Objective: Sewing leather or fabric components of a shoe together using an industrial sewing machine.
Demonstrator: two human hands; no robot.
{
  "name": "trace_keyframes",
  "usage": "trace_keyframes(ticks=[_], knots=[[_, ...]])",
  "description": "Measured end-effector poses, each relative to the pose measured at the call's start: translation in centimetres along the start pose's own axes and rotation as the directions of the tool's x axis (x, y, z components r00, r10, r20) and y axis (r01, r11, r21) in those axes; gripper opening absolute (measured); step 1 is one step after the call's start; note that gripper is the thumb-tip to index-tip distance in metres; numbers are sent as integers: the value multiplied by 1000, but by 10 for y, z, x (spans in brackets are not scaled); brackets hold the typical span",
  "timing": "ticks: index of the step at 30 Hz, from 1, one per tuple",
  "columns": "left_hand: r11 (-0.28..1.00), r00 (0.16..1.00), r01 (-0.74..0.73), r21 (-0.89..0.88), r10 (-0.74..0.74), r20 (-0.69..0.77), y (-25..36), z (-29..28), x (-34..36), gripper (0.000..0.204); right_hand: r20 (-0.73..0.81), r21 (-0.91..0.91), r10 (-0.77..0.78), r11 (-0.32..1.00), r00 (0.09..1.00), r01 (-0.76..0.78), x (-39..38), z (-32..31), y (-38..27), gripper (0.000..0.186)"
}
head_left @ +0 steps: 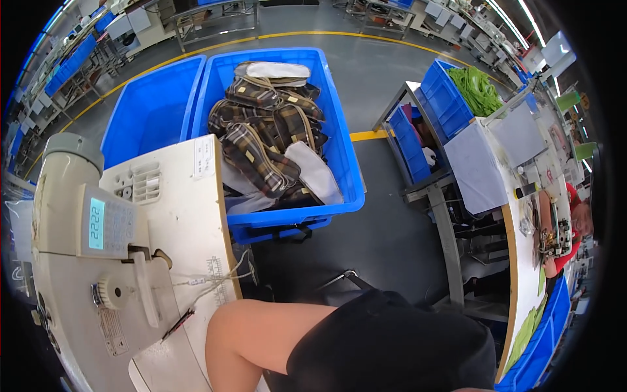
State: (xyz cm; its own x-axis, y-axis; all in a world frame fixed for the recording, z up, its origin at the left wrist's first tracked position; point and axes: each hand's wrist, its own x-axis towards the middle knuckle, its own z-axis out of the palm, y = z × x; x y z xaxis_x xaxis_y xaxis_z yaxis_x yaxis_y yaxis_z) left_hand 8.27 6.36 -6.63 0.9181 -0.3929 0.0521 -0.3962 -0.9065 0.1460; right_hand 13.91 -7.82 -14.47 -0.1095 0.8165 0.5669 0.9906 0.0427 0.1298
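My bare arm [248, 333], with black cloth [392, 340] beside it, crosses the lower middle, bent at the front edge of a white sewing table [176, 202]. Both of my hands are out of sight. Nearest the arm are a pale industrial sewing machine [72, 274] with a lit display panel, thin loose cords [222, 281], a small dark tool [176, 326] and a compartmented tray [145, 183] set into the tabletop.
A blue bin [349, 183] holds plaid pouches [258, 163], beside another blue bin [150, 104]. At right, a metal rack [444, 248] bears bins with green fabric [473, 91]; a worker in red [573, 248] works at a machine. Grey floor [379, 248] lies between.
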Motion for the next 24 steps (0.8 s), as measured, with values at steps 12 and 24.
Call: trace_keyframes(ticks=[12, 24], knots=[[992, 996, 55, 117, -62, 64, -3, 5, -61, 73, 16, 97, 33, 995, 999, -34, -38, -81, 11, 26], [831, 755, 502, -239, -556, -348, 136, -70, -45, 23, -132, 423, -313, 840, 941, 339, 5, -137, -29, 14]])
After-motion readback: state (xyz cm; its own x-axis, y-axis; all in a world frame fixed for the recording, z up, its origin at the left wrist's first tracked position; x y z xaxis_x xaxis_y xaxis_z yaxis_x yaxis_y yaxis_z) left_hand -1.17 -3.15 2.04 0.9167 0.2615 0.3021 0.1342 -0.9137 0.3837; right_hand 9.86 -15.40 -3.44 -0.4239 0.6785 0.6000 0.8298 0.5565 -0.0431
